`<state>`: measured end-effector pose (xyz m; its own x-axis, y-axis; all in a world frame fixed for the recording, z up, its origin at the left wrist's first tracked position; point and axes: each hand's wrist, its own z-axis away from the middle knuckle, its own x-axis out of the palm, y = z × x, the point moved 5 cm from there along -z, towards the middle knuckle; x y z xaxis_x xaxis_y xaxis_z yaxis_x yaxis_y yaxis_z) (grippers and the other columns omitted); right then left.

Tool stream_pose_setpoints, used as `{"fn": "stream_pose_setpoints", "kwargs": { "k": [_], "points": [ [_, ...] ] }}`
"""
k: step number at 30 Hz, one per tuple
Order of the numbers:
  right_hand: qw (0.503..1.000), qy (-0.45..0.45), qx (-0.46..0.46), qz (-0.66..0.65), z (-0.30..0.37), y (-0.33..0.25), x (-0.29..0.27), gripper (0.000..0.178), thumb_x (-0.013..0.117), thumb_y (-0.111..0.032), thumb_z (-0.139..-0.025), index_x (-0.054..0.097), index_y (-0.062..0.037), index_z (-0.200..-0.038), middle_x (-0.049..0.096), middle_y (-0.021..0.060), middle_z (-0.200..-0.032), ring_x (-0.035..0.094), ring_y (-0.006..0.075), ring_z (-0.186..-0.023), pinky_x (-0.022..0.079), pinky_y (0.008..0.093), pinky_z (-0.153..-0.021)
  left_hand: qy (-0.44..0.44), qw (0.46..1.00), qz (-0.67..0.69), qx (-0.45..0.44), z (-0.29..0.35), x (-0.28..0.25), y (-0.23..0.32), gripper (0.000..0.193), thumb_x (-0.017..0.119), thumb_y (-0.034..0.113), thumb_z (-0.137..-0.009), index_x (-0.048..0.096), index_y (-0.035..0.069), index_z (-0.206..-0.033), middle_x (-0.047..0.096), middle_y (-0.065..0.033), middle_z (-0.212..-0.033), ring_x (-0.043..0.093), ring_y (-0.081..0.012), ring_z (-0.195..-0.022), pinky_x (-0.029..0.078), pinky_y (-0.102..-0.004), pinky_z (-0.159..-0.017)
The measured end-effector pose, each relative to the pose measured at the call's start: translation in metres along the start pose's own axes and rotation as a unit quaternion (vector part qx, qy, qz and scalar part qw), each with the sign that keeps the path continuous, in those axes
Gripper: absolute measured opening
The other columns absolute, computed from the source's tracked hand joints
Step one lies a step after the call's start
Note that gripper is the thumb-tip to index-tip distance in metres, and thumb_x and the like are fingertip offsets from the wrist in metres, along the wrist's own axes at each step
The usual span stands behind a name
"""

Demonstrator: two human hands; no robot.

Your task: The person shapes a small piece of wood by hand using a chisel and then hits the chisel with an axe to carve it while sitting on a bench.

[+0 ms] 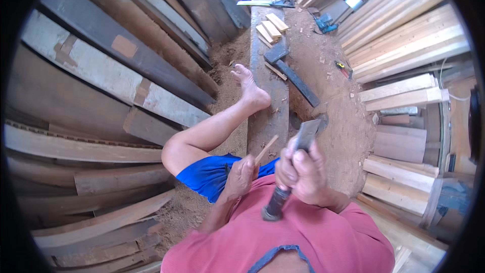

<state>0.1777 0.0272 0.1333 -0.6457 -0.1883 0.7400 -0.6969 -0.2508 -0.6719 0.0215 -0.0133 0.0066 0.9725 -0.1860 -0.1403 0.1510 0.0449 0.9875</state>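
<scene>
My left hand [239, 177] is closed around a thin wooden stick [268, 148], whose upper end sticks out past the fingers. In my right hand [306, 173] is a chisel [307, 132], gripped where the blade meets the handle. Its flat metal blade points up and away from me, and the dark handle end hangs in front of my pink shirt. The two hands are apart, above my lap. Beyond them a mallet [277, 53] with a long dark handle lies across the wooden bench [267, 116], the handle reaching over its right edge.
Several small light wood pieces [271, 29] lie farther up the bench, below a saw [268, 4]. A blue power tool [326, 23] and a red-and-yellow hand tool [343, 69] rest on the sawdust-covered floor. Leaning boards [121, 65] crowd the left; stacked lumber [406, 45] lines the right.
</scene>
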Motion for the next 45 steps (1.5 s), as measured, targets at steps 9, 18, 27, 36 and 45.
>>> {"fn": "stream_pose_setpoints", "kwargs": {
  "k": [9,18,27,36,45],
  "points": [
    [0.961,0.031,0.05,0.269,-0.059,0.026,-0.044,0.018,0.057,-0.016,-0.096,0.059,-0.0031,-0.108,0.047,-0.0064,-0.063,0.04,0.0014,-0.048,0.037,0.0203,-0.044,-0.127,0.776,0.597,-0.162,-0.033,0.013,0.009,0.048,0.036,0.046,-0.103,0.055,0.005,-0.088,0.036,0.002,-0.054,0.029,-0.0082,-0.045,0.026,-0.0243,-0.044],
    [0.974,0.081,0.039,0.205,-0.066,0.039,-0.06,0.015,0.05,-0.018,-0.1,0.053,-0.0057,-0.107,0.049,-0.0031,-0.071,0.042,0.0027,-0.053,0.04,0.0216,-0.048,-0.02,0.903,0.407,-0.137,-0.048,0.009,-0.003,0.042,0.04,0.045,-0.102,0.054,0.007,-0.092,0.037,0.0013,-0.057,0.032,-0.0093,-0.049,0.028,-0.0248,-0.048],
    [0.969,0.053,0.224,-0.086,-0.035,0.088,-0.024,0.015,0.043,-0.019,-0.101,0.047,-0.0082,-0.11,0.048,0.0,-0.076,0.042,0.0062,-0.052,0.042,0.0255,-0.048,0.112,0.946,0.292,-0.086,-0.088,-0.011,0.006,0.035,0.038,0.039,-0.104,0.054,0.008,-0.101,0.054,0.0011,-0.077,0.05,-0.0057,-0.066,0.043,-0.0217,-0.056],
    [0.971,0.019,0.24,-0.01,-0.017,0.081,-0.005,0.017,0.042,-0.024,-0.102,0.045,-0.0079,-0.105,0.04,-0.0022,-0.069,0.037,0.0045,-0.048,0.039,0.0233,-0.046,0.087,0.987,0.132,0.015,-0.076,-0.028,0.018,0.036,0.035,0.031,-0.107,0.056,0.006,-0.091,0.047,0.0039,-0.076,0.042,-0.0049,-0.069,0.039,-0.0222,-0.063],
    [0.994,0.034,0.102,0.018,-0.007,0.035,-0.009,0.018,0.04,-0.022,-0.102,0.045,-0.0052,-0.102,0.042,-0.0009,-0.069,0.039,0.005,-0.05,0.04,0.0236,-0.045,0.095,0.978,-0.138,0.125,-0.025,-0.022,0.025,0.038,0.035,0.026,-0.105,0.054,-0.001,-0.086,0.048,-0.0074,-0.063,0.047,-0.0149,-0.055,0.039,-0.0345,-0.052]
  ]
}}
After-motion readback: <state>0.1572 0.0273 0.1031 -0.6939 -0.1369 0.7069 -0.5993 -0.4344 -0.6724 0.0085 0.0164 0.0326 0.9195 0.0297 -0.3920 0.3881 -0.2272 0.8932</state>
